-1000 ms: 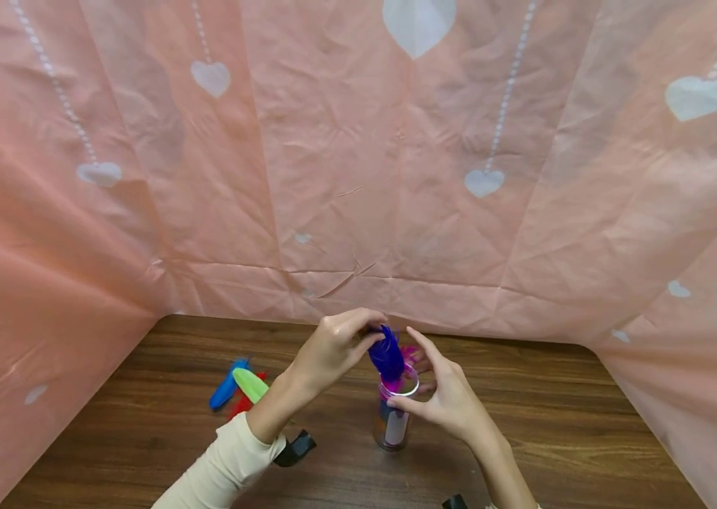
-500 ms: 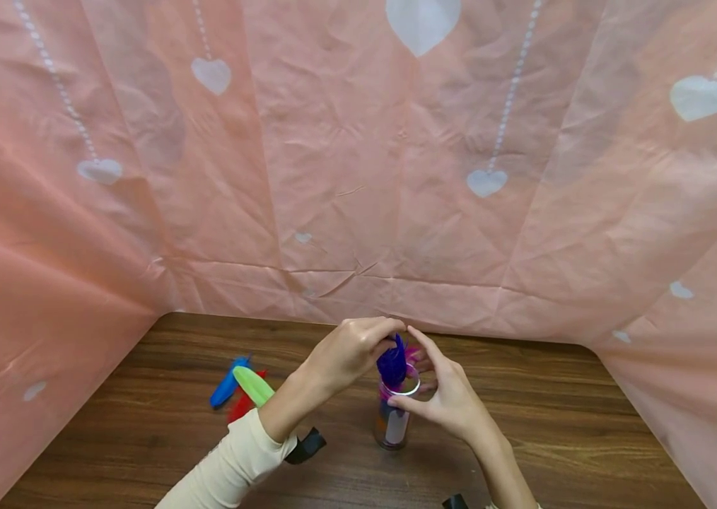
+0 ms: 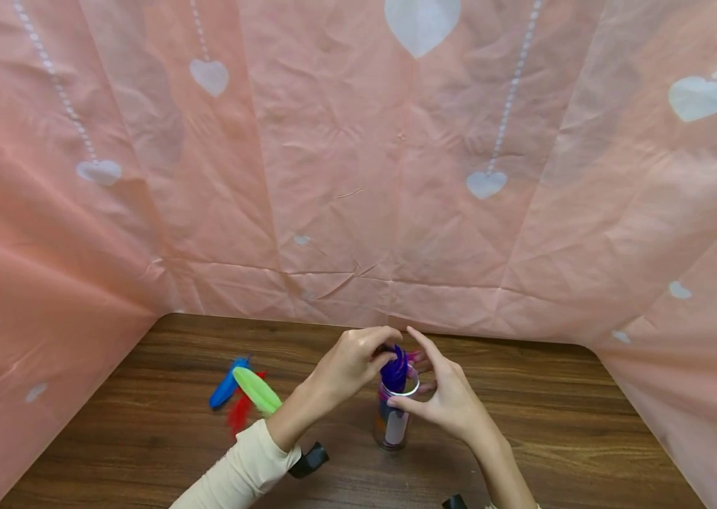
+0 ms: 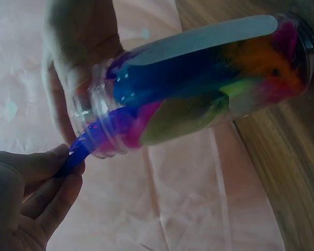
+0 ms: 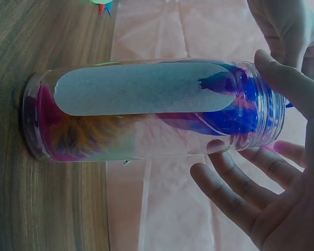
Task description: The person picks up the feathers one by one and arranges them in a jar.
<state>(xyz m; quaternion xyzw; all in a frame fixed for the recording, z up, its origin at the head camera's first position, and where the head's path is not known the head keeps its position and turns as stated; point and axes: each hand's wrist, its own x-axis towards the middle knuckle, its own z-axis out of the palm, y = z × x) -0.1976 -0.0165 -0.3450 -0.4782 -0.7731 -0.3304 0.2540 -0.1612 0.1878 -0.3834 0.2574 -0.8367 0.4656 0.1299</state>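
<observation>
A clear plastic jar [image 3: 390, 437] with a pale label and a threaded neck stands upright on the table. Feathers in pink, orange, blue and green are packed inside it, as the left wrist view shows. My left hand [image 3: 348, 364] pinches the top of a deep blue feather [image 4: 79, 151] between thumb and fingertips; its lower part is inside the jar's mouth. On the other side, my right hand [image 3: 450, 403] holds the jar by its neck, the thumb [image 5: 282, 78] on the near side and fingers around the far side. A bit of pink feather sticks out at the rim.
Left of the jar, a blue feather [image 3: 228, 384], a light green feather [image 3: 257, 390] and a red feather [image 3: 240, 413] lie together on the wooden table [image 3: 556, 424]. A pink cloth [image 3: 346, 212] printed with white hearts hangs behind and at both sides.
My left hand has moved down and slightly right, and the deep blue feather has gone lower into the jar. The right hand and the jar have stayed in place.
</observation>
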